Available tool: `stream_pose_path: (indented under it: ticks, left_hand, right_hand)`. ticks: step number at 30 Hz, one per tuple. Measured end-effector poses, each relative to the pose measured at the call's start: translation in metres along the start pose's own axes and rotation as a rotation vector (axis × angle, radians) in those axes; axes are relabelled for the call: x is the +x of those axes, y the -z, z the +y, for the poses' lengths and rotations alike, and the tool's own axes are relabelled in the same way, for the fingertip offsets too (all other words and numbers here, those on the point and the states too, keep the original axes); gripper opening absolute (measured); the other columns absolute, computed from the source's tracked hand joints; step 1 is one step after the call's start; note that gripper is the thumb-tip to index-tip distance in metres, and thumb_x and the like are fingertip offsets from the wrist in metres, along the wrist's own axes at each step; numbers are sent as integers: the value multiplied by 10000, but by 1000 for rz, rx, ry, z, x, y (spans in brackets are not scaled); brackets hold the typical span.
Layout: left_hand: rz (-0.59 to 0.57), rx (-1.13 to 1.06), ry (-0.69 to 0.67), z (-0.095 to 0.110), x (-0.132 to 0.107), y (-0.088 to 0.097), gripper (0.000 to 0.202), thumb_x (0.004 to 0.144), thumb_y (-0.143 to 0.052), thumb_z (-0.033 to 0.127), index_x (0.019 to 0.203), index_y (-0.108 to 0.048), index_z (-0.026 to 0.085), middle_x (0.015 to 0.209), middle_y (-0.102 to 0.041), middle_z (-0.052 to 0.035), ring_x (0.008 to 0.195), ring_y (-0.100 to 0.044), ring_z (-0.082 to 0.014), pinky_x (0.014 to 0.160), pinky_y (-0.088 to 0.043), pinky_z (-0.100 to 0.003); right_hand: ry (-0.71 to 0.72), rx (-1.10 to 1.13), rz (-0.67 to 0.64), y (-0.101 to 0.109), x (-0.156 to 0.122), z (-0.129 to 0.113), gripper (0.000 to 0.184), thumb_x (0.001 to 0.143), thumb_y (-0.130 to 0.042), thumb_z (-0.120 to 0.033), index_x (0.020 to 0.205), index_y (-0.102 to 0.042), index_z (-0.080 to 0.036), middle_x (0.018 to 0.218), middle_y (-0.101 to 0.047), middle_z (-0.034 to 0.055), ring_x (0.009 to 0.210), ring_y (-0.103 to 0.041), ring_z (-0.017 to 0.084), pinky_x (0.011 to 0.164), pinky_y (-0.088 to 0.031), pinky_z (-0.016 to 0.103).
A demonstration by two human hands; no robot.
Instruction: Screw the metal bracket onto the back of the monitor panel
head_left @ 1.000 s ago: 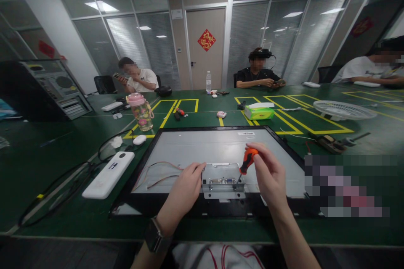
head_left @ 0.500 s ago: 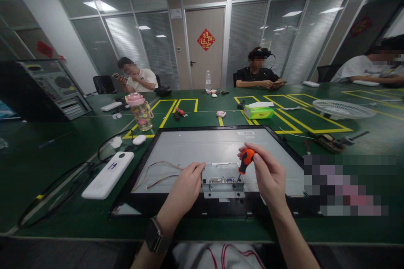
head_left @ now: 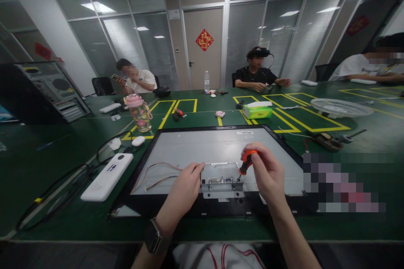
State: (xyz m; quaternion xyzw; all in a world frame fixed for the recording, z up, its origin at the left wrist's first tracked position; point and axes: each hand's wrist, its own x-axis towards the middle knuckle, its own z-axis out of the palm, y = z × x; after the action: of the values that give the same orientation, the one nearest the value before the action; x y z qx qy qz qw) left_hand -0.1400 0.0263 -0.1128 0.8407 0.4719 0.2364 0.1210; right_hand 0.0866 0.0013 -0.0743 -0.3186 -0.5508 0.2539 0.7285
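Note:
A monitor panel (head_left: 221,147) lies face down on the green table, its grey metal back up. A small metal port bracket (head_left: 222,181) sits near its front edge. My right hand (head_left: 267,174) grips an orange-handled screwdriver (head_left: 245,163), tip down on the bracket's right end. My left hand (head_left: 183,189), a watch on its wrist, rests on the panel with fingertips touching the bracket's left end. Thin coloured wires (head_left: 158,172) run left from the bracket.
A white power bank (head_left: 107,176) and black cables (head_left: 63,185) lie left of the panel. A pink bottle (head_left: 139,112), a green tissue box (head_left: 259,111), a fan grille (head_left: 341,108) and a computer case (head_left: 53,92) stand farther off. Three people sit across the table.
My right hand has turned the screwdriver slightly and lowered a little, tip staying on the bracket. The person in black across the table has spread their hands.

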Motion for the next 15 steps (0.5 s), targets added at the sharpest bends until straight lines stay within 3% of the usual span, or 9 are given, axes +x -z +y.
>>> stream_pose_path:
  ticks: [4, 10, 15]
  left_hand:
    - [7, -4, -3, -1, 0, -1, 441, 959, -358, 86, 1347, -552, 171, 1266, -621, -113, 1157, -598, -227, 1053, -469, -404]
    - [-13, 0, 7, 0, 0, 1, 447, 953, -360, 81, 1350, -548, 162, 1269, -617, -116, 1165, -594, -233, 1055, -466, -408]
    - [-15, 3, -2, 1, 1, 0, 441, 955, -359, 82, 1348, -547, 155, 1266, -619, -121, 1158, -599, -232, 1053, -472, -415]
  right_hand:
    - [-71, 93, -34, 1, -1, 3, 233, 1001, -506, -348, 1044, -709, -243, 929, -678, 58, 831, -648, 203, 761, -533, 361]
    - [-13, 63, -13, 3, 1, 4, 100, 923, -652, -310, 962, -730, -259, 897, -626, 36, 822, -604, 186, 644, -507, 290]
    - [-87, 184, -65, 3, 1, 4, 202, 983, -558, -358, 1054, -725, -268, 930, -677, 46, 859, -643, 194, 771, -522, 341]
